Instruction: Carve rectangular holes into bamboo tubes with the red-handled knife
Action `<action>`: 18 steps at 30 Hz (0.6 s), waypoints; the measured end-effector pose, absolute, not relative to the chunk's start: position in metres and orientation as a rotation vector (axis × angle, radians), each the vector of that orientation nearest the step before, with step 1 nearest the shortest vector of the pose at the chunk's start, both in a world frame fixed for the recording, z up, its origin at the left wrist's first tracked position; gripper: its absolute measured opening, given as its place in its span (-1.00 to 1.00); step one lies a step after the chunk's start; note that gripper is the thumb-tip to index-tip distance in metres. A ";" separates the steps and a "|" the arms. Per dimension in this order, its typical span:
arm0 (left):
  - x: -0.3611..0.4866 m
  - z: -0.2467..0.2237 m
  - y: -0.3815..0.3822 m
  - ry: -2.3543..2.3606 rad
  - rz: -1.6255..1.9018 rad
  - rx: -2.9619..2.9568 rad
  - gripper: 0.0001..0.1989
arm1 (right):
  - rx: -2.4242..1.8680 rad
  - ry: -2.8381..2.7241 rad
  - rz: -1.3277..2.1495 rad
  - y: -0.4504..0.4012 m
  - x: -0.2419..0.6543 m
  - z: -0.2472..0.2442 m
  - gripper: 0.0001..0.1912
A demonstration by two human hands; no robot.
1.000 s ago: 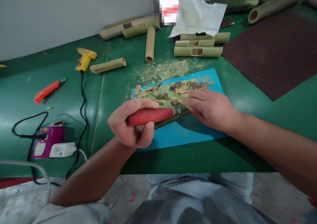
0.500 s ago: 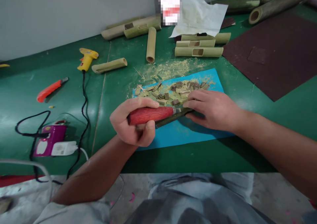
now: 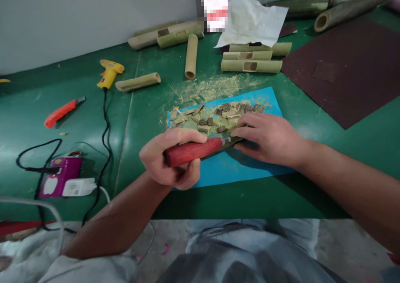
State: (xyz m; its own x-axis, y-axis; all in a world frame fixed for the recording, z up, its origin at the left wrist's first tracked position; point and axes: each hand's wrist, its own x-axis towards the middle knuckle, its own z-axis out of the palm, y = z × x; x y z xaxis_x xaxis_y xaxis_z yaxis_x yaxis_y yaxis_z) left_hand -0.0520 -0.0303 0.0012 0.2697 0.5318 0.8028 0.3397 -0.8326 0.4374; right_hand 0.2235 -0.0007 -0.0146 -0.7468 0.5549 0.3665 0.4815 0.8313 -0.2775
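My left hand [image 3: 171,158] is wrapped round the red wooden handle of a carving tool [image 3: 193,150], whose short metal blade points right. The blade tip meets a dark green bamboo piece [image 3: 218,149] lying over a blue sheet [image 3: 231,170]. My right hand [image 3: 265,137] grips the right end of that bamboo piece, its fingers close to the blade and covering much of the piece. Behind both hands, bamboo chips [image 3: 210,121] and pale shavings are scattered on the blue sheet.
A yellow glue gun [image 3: 109,73], an orange cutter [image 3: 62,113] and a purple power box [image 3: 64,174] with cables sit on the left. Cut bamboo tubes [image 3: 251,66], white paper [image 3: 251,20] and a dark brown sheet [image 3: 346,70] lie at the back and right of the green table [image 3: 137,124].
My left hand has shifted slightly right and down, and the red handle now tilts more, its butt end lower. My right hand has hardly moved.
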 end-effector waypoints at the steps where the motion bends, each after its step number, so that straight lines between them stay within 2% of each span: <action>1: -0.050 0.001 -0.030 0.746 1.626 2.361 -0.53 | -0.762 -2.567 0.238 0.000 0.223 -0.015 -0.80; 3: -0.047 0.003 -0.030 0.670 1.651 2.373 -0.43 | -0.753 -2.560 0.265 0.000 0.222 -0.017 -0.80; 4: -0.046 0.005 -0.031 0.682 1.622 2.375 -0.44 | -0.754 -2.556 0.277 0.001 0.222 -0.017 -0.80; 9: -0.042 0.012 -0.036 0.878 1.227 2.228 -0.72 | -0.756 -2.550 0.277 0.003 0.221 -0.020 -0.79; 13: -0.038 0.006 -0.035 0.912 1.084 2.171 -0.75 | -0.735 -2.546 0.248 0.004 0.220 -0.021 -0.79; 18: -0.032 0.003 -0.036 0.852 1.142 2.161 -0.81 | -0.755 -2.550 0.247 0.001 0.218 -0.018 -0.86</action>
